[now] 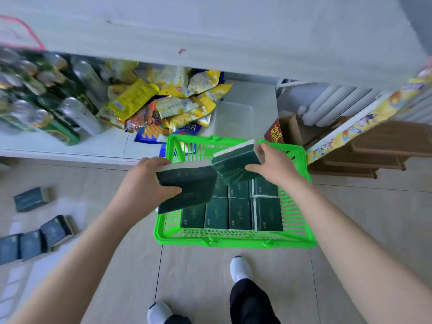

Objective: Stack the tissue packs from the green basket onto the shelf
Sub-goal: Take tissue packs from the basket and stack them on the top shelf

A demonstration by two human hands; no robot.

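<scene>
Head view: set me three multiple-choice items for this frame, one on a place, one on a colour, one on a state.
1. Where is the basket?
A. on the floor
B. on a chair
C. hanging from an arm

2. What colour is it?
A. red
B. green
C. blue

3. What are the hands doing?
A. both are empty
B. only one grips a pack
C. each grips a pack

Answers:
1 A: it rests on the floor tiles.
2 B: its rim and walls are bright green.
3 C: the left hand grips the left tissue pack, and the right hand grips the right tissue pack.
</scene>
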